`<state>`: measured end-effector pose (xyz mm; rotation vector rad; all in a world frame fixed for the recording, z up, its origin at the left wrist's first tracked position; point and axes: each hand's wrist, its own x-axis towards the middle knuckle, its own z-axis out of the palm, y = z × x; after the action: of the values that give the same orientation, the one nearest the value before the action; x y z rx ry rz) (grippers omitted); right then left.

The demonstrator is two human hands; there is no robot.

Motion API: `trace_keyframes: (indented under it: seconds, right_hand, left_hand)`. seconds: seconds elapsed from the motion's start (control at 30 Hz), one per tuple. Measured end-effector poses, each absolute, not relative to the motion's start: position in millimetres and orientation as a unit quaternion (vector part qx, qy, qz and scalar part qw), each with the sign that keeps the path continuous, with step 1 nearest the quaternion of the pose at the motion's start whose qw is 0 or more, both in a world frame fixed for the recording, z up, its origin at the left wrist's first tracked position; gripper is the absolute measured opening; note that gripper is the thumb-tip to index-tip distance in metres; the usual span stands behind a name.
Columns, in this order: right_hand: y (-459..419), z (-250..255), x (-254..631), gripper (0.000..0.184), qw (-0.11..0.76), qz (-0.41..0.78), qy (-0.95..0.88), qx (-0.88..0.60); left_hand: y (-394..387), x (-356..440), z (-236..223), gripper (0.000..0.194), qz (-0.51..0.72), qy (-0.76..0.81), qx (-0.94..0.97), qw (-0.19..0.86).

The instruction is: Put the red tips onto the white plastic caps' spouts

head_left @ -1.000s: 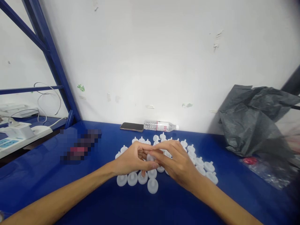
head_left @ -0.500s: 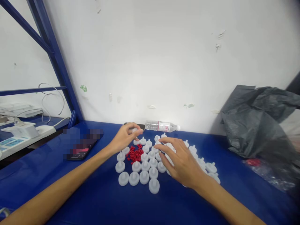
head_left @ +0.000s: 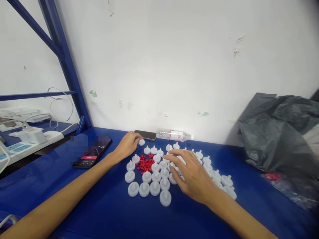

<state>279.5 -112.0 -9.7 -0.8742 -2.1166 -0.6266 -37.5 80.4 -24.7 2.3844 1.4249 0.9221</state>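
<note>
White round nozzle caps point(head_left: 155, 188), each a disc with a thin spout on top, stand in loose rows on the blue table. A small heap of red plastic pieces point(head_left: 146, 165) lies among them on the left. Beyond the heap, my left hand point(head_left: 127, 145) pinches one white nozzle cap point(head_left: 142, 142) at its fingertips, near the back of the table. My right hand point(head_left: 190, 173) hovers over the right-hand caps, fingers curved and apart, with nothing visible in it. It covers several caps from view.
A clear plastic bottle point(head_left: 174, 134) lies along the wall beside a dark phone point(head_left: 147, 135). Another phone point(head_left: 92, 155), its screen lit, is to the left. A power strip point(head_left: 27, 146) sits at far left. A grey plastic bag point(head_left: 276, 129) fills the right side, near clear wrapping point(head_left: 286, 189).
My left hand has moved slightly left, away from the rows, with the white cap now showing at its fingertips. The right hand stays nearly in place. The view has shifted slightly.
</note>
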Motion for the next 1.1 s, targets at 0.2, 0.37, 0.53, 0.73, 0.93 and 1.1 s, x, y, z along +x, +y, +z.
trace_keyframes:
  seconds: [0.2, 0.37, 0.53, 0.73, 0.93, 1.1]
  right_hand:
    - [-112, -11, 278, 0.039, 0.372, -0.247, -0.825, -0.345]
    - [-113, -11, 277, 0.038, 0.366, -0.249, -0.829, -0.34]
    - [-113, -10, 278, 0.043, 0.36, -0.238, -0.833, -0.347]
    - [-113, -11, 277, 0.042, 0.365, -0.235, -0.831, -0.349]
    - [-107, -20, 281, 0.045, 0.373, -0.253, -0.794, -0.409]
    - [-101, -28, 287, 0.026, 0.369, -0.23, -0.807, -0.399]
  left_hand:
    - [74, -31, -32, 0.027, 0.305, 0.464, 0.826, 0.095]
    - [67, -26, -24, 0.033, 0.318, 0.418, 0.843, 0.117]
    - [60, -15, -22, 0.028, 0.313, 0.386, 0.854, 0.153]
    - [52, -12, -12, 0.023, 0.332, 0.388, 0.844, 0.165]
    - [22, 8, -1, 0.034, 0.347, 0.324, 0.836, 0.276]
    - [1, 24, -13, 0.04, 0.342, 0.247, 0.816, 0.395]
